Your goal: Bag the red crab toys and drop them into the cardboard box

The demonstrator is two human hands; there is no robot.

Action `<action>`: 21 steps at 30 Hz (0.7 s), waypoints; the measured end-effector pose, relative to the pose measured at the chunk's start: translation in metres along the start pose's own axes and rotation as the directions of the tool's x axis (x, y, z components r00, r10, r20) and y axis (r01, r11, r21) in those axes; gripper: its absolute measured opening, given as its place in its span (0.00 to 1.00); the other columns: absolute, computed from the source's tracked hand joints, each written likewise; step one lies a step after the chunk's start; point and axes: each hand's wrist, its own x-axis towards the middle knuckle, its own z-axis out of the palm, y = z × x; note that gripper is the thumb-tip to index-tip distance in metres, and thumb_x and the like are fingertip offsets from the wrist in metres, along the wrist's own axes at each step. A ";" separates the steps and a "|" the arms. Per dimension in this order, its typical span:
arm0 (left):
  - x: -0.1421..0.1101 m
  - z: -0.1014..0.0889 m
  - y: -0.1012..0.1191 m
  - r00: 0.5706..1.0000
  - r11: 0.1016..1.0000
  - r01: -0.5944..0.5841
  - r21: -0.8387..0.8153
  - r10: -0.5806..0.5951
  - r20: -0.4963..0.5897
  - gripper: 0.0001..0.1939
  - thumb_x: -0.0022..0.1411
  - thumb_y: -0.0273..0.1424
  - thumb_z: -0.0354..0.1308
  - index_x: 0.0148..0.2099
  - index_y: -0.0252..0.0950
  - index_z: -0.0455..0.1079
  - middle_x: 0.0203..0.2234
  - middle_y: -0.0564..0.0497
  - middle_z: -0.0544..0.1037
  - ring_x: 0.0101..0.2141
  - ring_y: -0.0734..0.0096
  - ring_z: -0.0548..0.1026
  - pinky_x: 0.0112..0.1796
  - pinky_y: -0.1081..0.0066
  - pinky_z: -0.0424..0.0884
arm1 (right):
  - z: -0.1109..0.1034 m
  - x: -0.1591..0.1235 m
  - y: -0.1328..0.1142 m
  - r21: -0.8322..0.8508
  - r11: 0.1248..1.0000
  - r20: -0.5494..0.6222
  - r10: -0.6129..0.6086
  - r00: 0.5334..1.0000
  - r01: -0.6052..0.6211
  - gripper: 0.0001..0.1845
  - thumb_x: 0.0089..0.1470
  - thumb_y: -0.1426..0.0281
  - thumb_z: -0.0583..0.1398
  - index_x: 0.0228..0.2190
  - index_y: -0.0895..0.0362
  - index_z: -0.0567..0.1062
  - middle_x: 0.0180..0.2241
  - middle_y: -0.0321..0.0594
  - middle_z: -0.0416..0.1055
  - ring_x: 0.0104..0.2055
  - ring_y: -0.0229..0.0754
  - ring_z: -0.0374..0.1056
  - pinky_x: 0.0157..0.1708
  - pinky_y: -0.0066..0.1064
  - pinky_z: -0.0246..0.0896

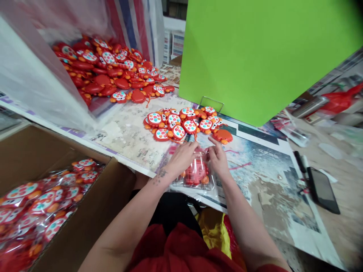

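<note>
My left hand (183, 156) and my right hand (217, 156) both pinch the top edge of a clear plastic bag (198, 181) lying on the table's near edge. Inside the bag lies a red crab-shaped toy (196, 173). Just beyond my hands sits a small cluster of red and orange crab toys (181, 124) with coloured dots. A single toy lies face down (223, 136) by my right fingertips.
A big heap of the same toys (113, 71) lies at the back left on plastic sheeting. A cardboard box (93, 211) at my left holds bagged toys (36, 204). A green board (255, 53) stands behind. A phone (323, 189) and pens (300, 162) lie at right.
</note>
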 end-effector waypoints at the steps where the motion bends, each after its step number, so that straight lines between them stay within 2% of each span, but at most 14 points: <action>1: -0.003 0.000 -0.003 0.995 1.000 0.014 -0.011 -0.015 -0.095 0.10 0.68 0.34 0.56 0.50 0.37 0.68 0.48 0.44 0.76 0.51 0.58 0.72 0.52 0.60 0.68 | 0.000 0.000 -0.002 0.048 0.999 -0.020 0.022 1.000 -0.021 0.26 0.65 0.60 0.47 0.61 0.52 0.61 0.25 0.32 0.65 0.24 0.40 0.63 0.29 0.34 0.66; 3: -0.008 0.004 -0.012 0.959 0.990 0.089 -0.106 -0.114 -0.258 0.17 0.67 0.36 0.57 0.55 0.35 0.65 0.54 0.40 0.72 0.56 0.56 0.69 0.56 0.57 0.65 | -0.001 0.000 -0.006 0.137 0.989 -0.062 0.063 0.996 -0.054 0.25 0.64 0.58 0.50 0.59 0.51 0.64 0.26 0.32 0.66 0.24 0.39 0.64 0.28 0.34 0.66; 4: -0.010 0.007 -0.018 0.939 0.971 0.134 -0.196 -0.187 -0.287 0.20 0.67 0.37 0.56 0.57 0.35 0.64 0.55 0.38 0.71 0.57 0.56 0.69 0.56 0.57 0.66 | -0.001 0.000 -0.007 0.164 0.985 -0.066 0.067 0.996 -0.056 0.25 0.64 0.57 0.50 0.59 0.52 0.65 0.26 0.33 0.66 0.24 0.40 0.64 0.29 0.34 0.67; 5: -0.011 0.011 -0.024 0.927 0.939 0.171 -0.298 -0.256 -0.275 0.21 0.67 0.38 0.56 0.59 0.35 0.62 0.56 0.38 0.71 0.56 0.57 0.70 0.55 0.58 0.67 | 0.000 0.000 -0.008 0.185 0.981 -0.063 0.066 0.996 -0.054 0.25 0.64 0.57 0.50 0.59 0.52 0.65 0.26 0.33 0.67 0.24 0.40 0.65 0.29 0.35 0.67; 7: -0.012 0.020 -0.034 0.930 0.849 0.222 -0.479 -0.332 -0.158 0.21 0.67 0.39 0.55 0.58 0.36 0.64 0.55 0.40 0.73 0.53 0.60 0.73 0.52 0.61 0.70 | 0.000 -0.001 -0.008 0.193 0.980 -0.048 0.058 0.997 -0.048 0.25 0.65 0.56 0.50 0.59 0.52 0.65 0.28 0.35 0.69 0.25 0.41 0.67 0.30 0.36 0.68; 10: -0.011 0.032 -0.043 0.938 0.719 0.274 -0.639 -0.346 0.013 0.13 0.67 0.38 0.53 0.47 0.35 0.71 0.45 0.45 0.79 0.46 0.61 0.77 0.48 0.63 0.71 | -0.002 -0.001 -0.007 0.091 0.996 -0.085 -0.006 0.996 0.013 0.25 0.66 0.57 0.49 0.59 0.52 0.66 0.36 0.41 0.75 0.34 0.44 0.72 0.39 0.41 0.70; 13: -0.011 0.039 -0.046 0.940 0.635 0.244 -0.733 -0.340 0.019 0.12 0.66 0.37 0.54 0.43 0.34 0.72 0.42 0.46 0.80 0.45 0.61 0.76 0.47 0.64 0.71 | -0.004 -0.001 -0.009 -0.098 0.979 -0.116 -0.192 0.975 0.181 0.23 0.66 0.59 0.50 0.58 0.52 0.69 0.49 0.46 0.75 0.53 0.50 0.69 0.55 0.49 0.62; 15: -0.013 0.042 -0.048 0.951 0.629 0.204 -0.750 -0.309 -0.001 0.12 0.66 0.38 0.55 0.45 0.35 0.72 0.42 0.46 0.80 0.45 0.61 0.76 0.48 0.64 0.70 | -0.002 -0.001 -0.013 -0.190 0.940 -0.038 -0.295 0.955 0.283 0.23 0.67 0.59 0.49 0.58 0.51 0.69 0.53 0.45 0.74 0.60 0.51 0.63 0.60 0.51 0.55; 18: -0.018 0.043 -0.049 0.958 0.646 0.190 -0.740 -0.288 -0.005 0.11 0.66 0.37 0.55 0.45 0.36 0.71 0.42 0.46 0.79 0.46 0.61 0.75 0.50 0.62 0.69 | 0.004 0.000 -0.018 -0.269 0.894 0.120 -0.337 0.934 0.358 0.23 0.69 0.60 0.47 0.58 0.51 0.70 0.51 0.43 0.76 0.57 0.48 0.66 0.63 0.51 0.48; 21: -0.020 0.042 -0.048 0.956 0.569 0.193 -0.799 -0.293 0.023 0.11 0.66 0.36 0.55 0.48 0.36 0.71 0.45 0.46 0.79 0.48 0.61 0.76 0.51 0.61 0.69 | 0.008 0.001 -0.018 -0.338 0.877 0.156 -0.305 0.940 0.341 0.23 0.69 0.62 0.45 0.57 0.53 0.71 0.43 0.42 0.79 0.46 0.45 0.71 0.63 0.50 0.47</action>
